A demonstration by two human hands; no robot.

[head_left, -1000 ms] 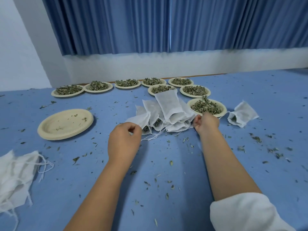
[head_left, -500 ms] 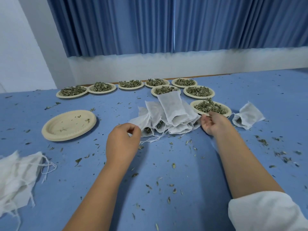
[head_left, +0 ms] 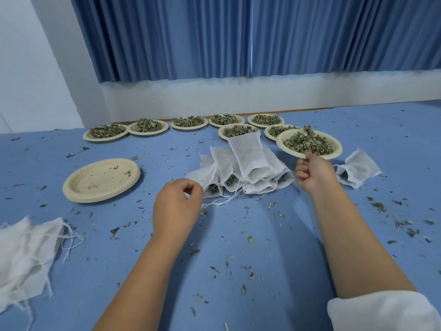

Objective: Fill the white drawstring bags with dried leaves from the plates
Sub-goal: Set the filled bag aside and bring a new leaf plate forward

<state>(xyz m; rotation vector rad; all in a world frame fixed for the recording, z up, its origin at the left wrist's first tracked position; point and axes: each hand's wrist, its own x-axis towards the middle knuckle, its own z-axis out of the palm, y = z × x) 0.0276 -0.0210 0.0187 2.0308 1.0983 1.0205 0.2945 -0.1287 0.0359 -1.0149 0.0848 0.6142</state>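
My right hand (head_left: 312, 173) grips the near rim of a beige plate (head_left: 290, 151) heaped with dried leaves (head_left: 307, 143) and holds it lifted off the blue table. My left hand (head_left: 177, 203) pinches the corner of a white drawstring bag (head_left: 202, 176) at the left edge of a pile of filled bags (head_left: 248, 163) in the table's middle. One more bag (head_left: 358, 167) lies to the right of the lifted plate. Several other plates of dried leaves (head_left: 188, 121) stand in a row at the back.
A stack of beige plates without leaves (head_left: 101, 179) sits at the left. A heap of flat white bags (head_left: 26, 249) lies at the near left edge. Loose leaf bits are scattered over the blue table (head_left: 238, 235). Blue curtains and a white wall stand behind.
My right hand has closed on the nearest plate's rim and raised it off the table. My left hand stays at the bag corner.
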